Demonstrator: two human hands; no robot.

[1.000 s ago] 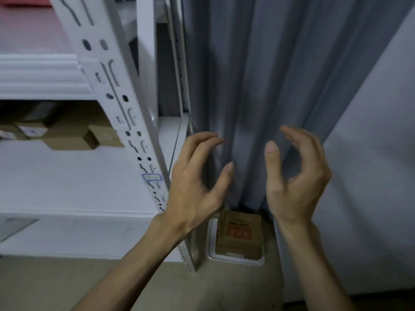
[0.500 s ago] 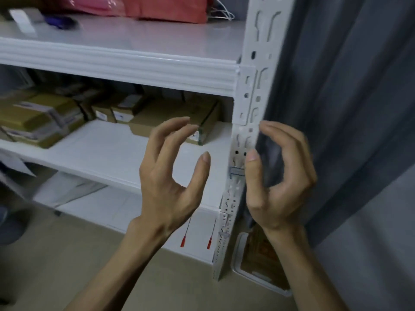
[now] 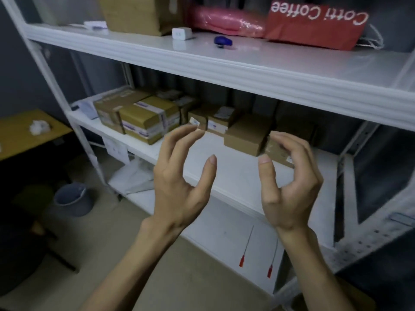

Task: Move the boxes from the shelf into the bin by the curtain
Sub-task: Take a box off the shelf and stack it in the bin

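Observation:
Several brown cardboard boxes stand on the middle shelf [image 3: 235,173] of a white metal rack. A large taped box [image 3: 146,120] is at the left, two small labelled boxes [image 3: 217,122] are in the middle, and a plain box [image 3: 244,138] is to their right. A small box [image 3: 275,151] lies just behind my right fingers. My left hand [image 3: 179,176] and my right hand [image 3: 289,187] hover side by side in front of this shelf. Their fingers are curved, their thumbs stand apart, and they hold nothing. The bin is out of clear view.
The top shelf carries a red paper bag [image 3: 314,25], a pink bag [image 3: 224,21], a cardboard box [image 3: 139,14] and a white charger [image 3: 182,33]. A grey bucket [image 3: 71,200] stands on the floor at the left. Two red-hubbed needles [image 3: 244,250] lie on the lower shelf.
The view has swung left from the curtain and the bin to the shelf front. Both empty hands moved with it and now face the boxes.

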